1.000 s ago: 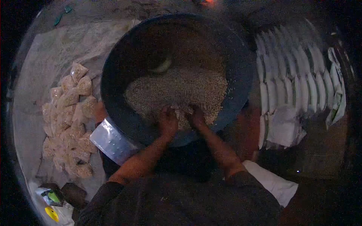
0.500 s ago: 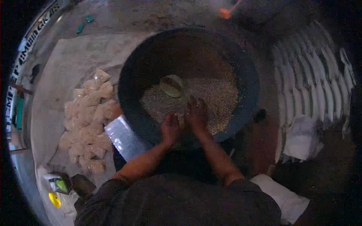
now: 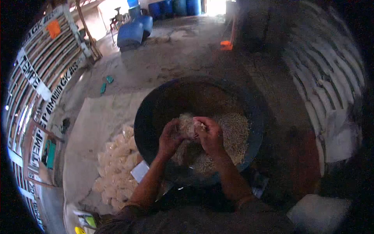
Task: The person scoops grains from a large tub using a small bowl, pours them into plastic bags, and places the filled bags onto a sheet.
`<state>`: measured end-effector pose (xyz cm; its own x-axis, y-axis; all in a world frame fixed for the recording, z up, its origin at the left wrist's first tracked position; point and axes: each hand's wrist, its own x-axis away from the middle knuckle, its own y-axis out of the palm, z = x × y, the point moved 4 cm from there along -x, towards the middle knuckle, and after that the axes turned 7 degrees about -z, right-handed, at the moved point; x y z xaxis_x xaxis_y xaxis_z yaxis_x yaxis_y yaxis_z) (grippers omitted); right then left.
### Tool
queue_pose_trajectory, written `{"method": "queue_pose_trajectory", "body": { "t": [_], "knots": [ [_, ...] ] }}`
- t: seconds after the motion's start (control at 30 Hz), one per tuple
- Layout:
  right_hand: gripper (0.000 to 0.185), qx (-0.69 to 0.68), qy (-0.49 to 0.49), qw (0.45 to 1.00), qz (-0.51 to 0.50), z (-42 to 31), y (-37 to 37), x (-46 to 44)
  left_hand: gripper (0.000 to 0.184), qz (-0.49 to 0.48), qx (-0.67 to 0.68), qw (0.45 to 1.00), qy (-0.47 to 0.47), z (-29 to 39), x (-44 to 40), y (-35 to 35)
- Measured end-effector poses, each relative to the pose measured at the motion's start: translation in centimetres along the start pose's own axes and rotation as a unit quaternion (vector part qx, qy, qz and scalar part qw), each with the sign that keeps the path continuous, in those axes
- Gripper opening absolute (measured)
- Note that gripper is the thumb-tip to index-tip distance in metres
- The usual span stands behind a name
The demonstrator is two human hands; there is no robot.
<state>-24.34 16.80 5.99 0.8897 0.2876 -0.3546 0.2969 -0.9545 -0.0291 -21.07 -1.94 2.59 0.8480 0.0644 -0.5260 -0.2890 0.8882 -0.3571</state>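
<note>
Above the large dark round tub (image 3: pixel 257 134), a small clear plastic bag of beans (image 3: pixel 187 125) is held up between my two hands. My left hand (image 3: pixel 168 140) wraps the bag's left side, fingers curled. On the other side, my right hand (image 3: pixel 212 137) grips the bag near its upper edge, and a few pale beans (image 3: pixel 203 126) show by its fingertips. Loose pale beans (image 3: pixel 235 134) cover the tub's bottom below. The bag's opening is too blurred to make out.
Filled clear bags (image 3: pixel 117 167) lie piled on a pale sheet (image 3: pixel 87 132) left of the tub. A flat plastic packet (image 3: pixel 140 171) sits by my left forearm. A white sack (image 3: pixel 319 212) is at lower right. Blue barrels (image 3: pixel 130 34) stand at the back, near an orange object (image 3: pixel 226 45).
My hands have risen from the beans and now hold a bag between them. The view has tilted up, showing more of the room. The pale bowl in the tub is no longer visible.
</note>
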Motion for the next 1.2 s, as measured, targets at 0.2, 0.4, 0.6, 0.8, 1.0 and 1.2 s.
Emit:
{"method": "queue_pose_trajectory", "body": {
  "t": [0.2, 0.4, 0.6, 0.8, 1.0, 1.2],
  "knots": [
    [0.049, -0.483, 0.16, 0.842, 0.178, 7.5, -3.2, 3.9, 0.018, -0.072, 0.121, 0.967, -0.212, 2.2, -2.2, 6.8],
    [0.071, -0.497, 0.27, 0.824, 0.033, 24.9, -1.1, 7.9, 0.014, 0.004, 0.069, 0.988, -0.141, -1.9, 0.7, 6.9],
    [0.068, -0.653, 0.201, 0.729, -0.044, 21.8, 2.7, 6.4, 0.019, -0.152, -0.226, 0.955, -0.119, 1.2, -2.1, 3.8],
    [0.067, -0.662, 0.172, 0.729, -0.029, 19.3, 2.8, 5.1, 0.016, -0.116, -0.189, 0.97, -0.098, 2.5, -2.8, 3.8],
    [0.064, -0.625, 0.269, 0.731, 0.048, 15.3, 5.8, 5.3, 0.018, 0.007, 0.05, 0.985, -0.166, 0.7, 1.5, 0.0],
    [0.06, -0.608, 0.311, 0.73, 0.007, 19.1, 9.9, 6.3, 0.024, 0.025, 0.064, 0.989, -0.128, -0.3, 0.9, -3.6]
  ]
}}
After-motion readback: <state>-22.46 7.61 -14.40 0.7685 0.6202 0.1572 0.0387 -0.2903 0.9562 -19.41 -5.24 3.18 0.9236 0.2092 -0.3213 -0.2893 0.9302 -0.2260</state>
